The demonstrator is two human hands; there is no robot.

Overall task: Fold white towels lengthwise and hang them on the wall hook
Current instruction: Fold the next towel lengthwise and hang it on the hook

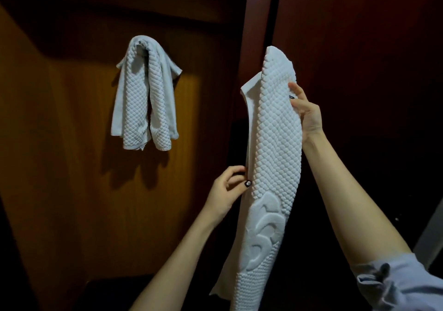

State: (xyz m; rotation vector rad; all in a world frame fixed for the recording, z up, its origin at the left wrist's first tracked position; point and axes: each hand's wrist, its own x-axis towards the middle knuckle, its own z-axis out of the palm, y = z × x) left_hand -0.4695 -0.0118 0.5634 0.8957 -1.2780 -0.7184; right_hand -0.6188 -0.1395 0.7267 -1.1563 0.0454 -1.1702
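Hands hold folded towel upright.

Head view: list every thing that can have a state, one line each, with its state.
held towel: folded lengthwise, held upright in the air, not yet hung.
hung towel: draped over the wall hook, ends hanging down.
wall hook: loaded, mostly covered, only its tip showing.
left-hand grip: pinches the held towel's left edge.
right-hand grip: holds the held towel's right edge, higher up.
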